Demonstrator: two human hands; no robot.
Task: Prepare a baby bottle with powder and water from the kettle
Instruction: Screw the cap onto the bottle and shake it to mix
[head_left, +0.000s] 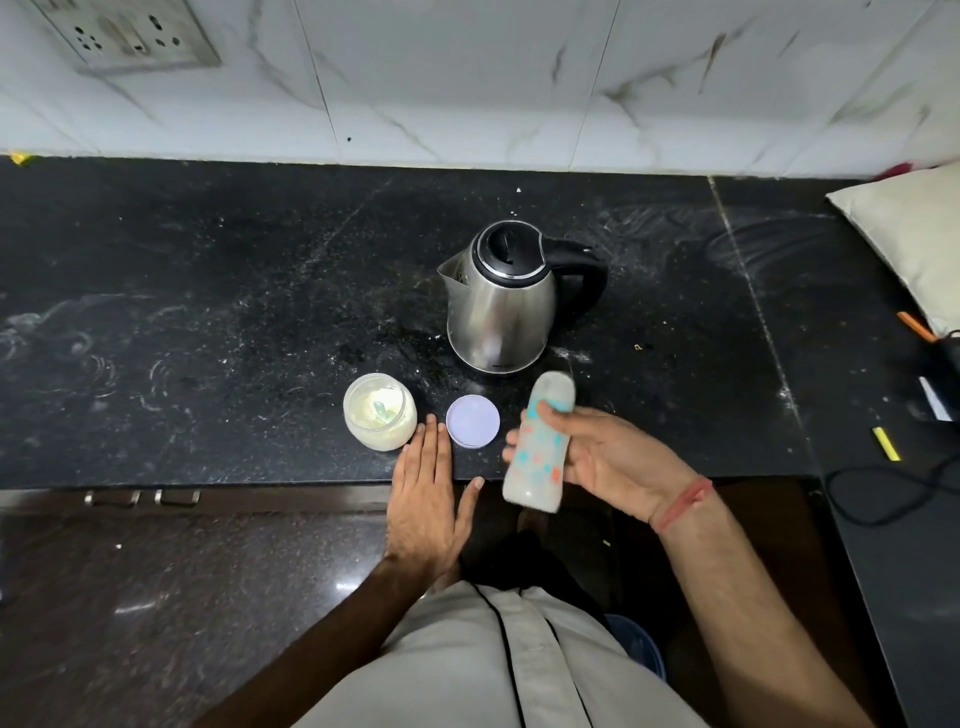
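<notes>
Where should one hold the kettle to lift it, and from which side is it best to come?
Take the kettle by its black loop handle, coming from the right. The handle juts out opposite the spout, and the steel body is wide and smooth, probably hot.

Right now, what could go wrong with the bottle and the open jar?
The right hand holds the baby bottle tilted in the air past the counter edge, so it might slip and fall to the floor. The powder jar stands open, its purple lid beside it; the left hand, flat close by, could knock it and spill powder.
</notes>
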